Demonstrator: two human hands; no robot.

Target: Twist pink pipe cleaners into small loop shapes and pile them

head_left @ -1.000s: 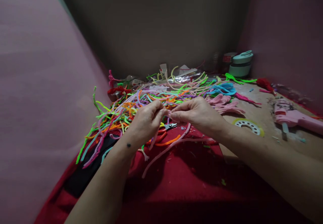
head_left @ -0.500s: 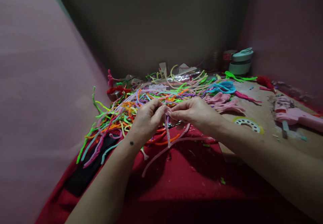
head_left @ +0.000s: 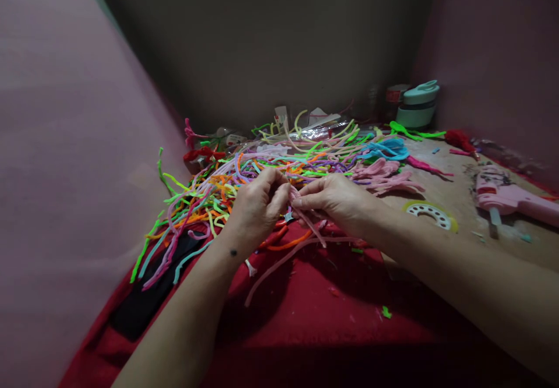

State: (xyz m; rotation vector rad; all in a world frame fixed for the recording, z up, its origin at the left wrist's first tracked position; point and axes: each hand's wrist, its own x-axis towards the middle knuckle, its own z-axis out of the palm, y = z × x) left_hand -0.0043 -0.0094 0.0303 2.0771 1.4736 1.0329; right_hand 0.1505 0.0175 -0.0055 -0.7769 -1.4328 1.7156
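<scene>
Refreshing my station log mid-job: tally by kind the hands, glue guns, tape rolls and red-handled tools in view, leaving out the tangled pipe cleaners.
Left hand and right hand: 2
Pink glue gun: 1
Tape roll: 1
Red-handled tool, partly hidden: 1
Total: 5

Bare to the fingertips, the left hand (head_left: 257, 204) and right hand (head_left: 338, 198) have slim, tapering fingers and narrow wrists. The left forearm (head_left: 187, 300) and right forearm (head_left: 441, 265) are also bare, smooth and gently widening away from the wrist. A small, dark, roundish mark (head_left: 233, 253) sits just behind the left wrist, too blurred to tell mole from tattoo.
</scene>
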